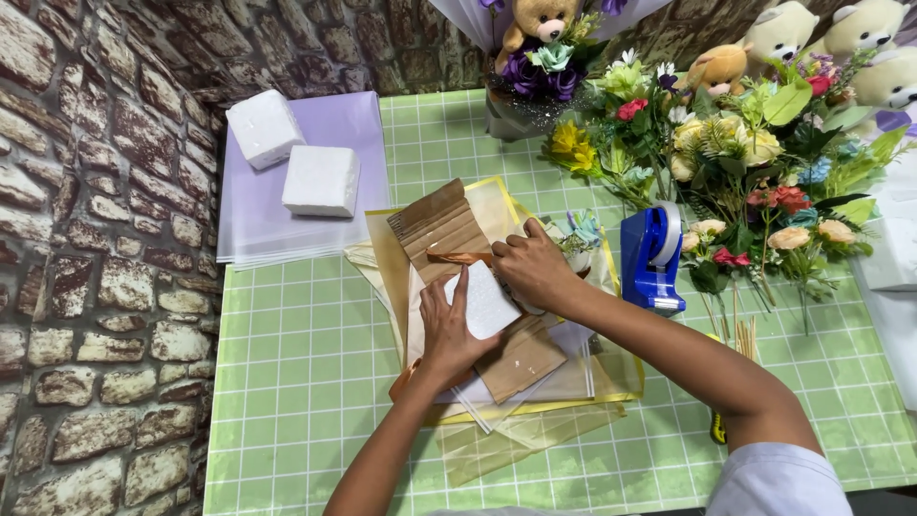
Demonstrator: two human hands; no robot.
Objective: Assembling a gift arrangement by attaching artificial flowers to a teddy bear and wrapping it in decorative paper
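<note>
head cam | steep downward view | close over green grid table [306, 382]

foam block [485, 304]: white, matt (grainy) | wrapping paper [441, 226]: brown, pleated | ribbon [460, 257]: glossy

The left hand [447, 330] covers part of the white block [485, 302]; the right hand [533, 268] hides its far corner and where the ribbon [457, 256] ends. The teddy bears [860, 43] are cut by the top edge, the yellow tool [716, 428] is mostly behind the right forearm
</note>
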